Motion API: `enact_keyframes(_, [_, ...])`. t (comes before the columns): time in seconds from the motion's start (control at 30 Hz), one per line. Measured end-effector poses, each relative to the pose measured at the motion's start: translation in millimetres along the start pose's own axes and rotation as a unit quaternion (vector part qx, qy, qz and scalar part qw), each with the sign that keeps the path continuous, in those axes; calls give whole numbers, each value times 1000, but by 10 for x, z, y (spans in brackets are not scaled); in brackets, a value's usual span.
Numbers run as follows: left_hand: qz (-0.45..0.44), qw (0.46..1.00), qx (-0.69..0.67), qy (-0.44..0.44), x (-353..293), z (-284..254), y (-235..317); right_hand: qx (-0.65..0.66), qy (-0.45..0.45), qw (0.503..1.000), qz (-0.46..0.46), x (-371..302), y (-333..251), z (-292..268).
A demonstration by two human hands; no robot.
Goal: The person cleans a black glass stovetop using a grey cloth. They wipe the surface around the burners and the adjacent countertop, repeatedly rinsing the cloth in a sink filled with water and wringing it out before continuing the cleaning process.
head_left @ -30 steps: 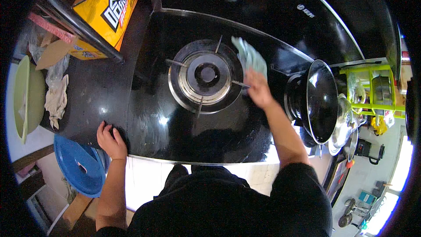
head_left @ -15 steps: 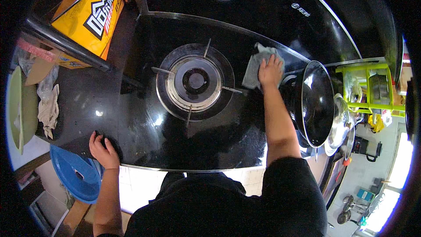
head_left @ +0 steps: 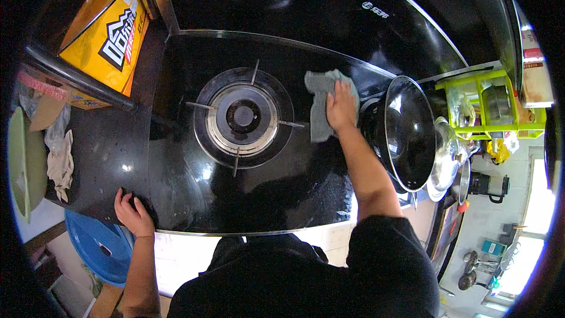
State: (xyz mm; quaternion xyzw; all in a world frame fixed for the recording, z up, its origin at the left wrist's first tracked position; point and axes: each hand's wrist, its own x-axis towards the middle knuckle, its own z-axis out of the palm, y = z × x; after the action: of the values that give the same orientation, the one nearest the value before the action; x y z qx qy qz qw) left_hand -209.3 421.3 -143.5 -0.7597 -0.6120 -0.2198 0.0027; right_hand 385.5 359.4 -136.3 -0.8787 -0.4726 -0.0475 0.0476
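Note:
My right hand presses a grey-green cloth flat on the glossy black stove top, just right of the round gas burner with its metal pan supports. The cloth lies between the burner and a black wok. My left hand rests on the near left edge of the black counter, fingers curled over the rim, holding nothing.
A yellow cardboard box leans at the back left. A white rag and a pale green basin lie at the far left, a blue tub below. Right of the wok stand metal lids and a green rack.
My right hand has slid the cloth from the back right of the burner down toward its right side. The view has shifted, and the left hand stays on the counter edge.

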Motion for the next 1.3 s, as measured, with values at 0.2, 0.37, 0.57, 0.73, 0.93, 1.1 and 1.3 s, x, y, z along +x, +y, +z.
enact_keyframes(0.2, [-1, 1000, 11, 2, -42, -42, -32, 4, -48, 994, -103, -786, -133, -175])
enact_keyframes(0.37, [4, 1000, 11, 3, -2, -3, -22, 19, -2, 997, -69, -372, 21, -79])
enact_keyframes(0.57, [11, 1000, -1, 13, 14, -20, -8, 27, -27, 998, -47, -522, -147, -81])
enact_keyframes(0.73, [0, 1000, 1, 13, -11, -23, -17, -47, -148, 986, -59, -788, -364, -600])
enact_keyframes(0.93, [5, 1000, 4, 12, -31, -15, -29, 20, -33, 902, 431, 454, -485, -99])
enact_keyframes(1.1, [2, 1000, 16, -3, -21, -20, -20, -36, 2, 949, 314, 357, -602, 56])
enact_keyframes(1.3, [15, 1000, 11, 15, -9, 28, -68, -34, 117, 984, -132, 684, -716, 147])
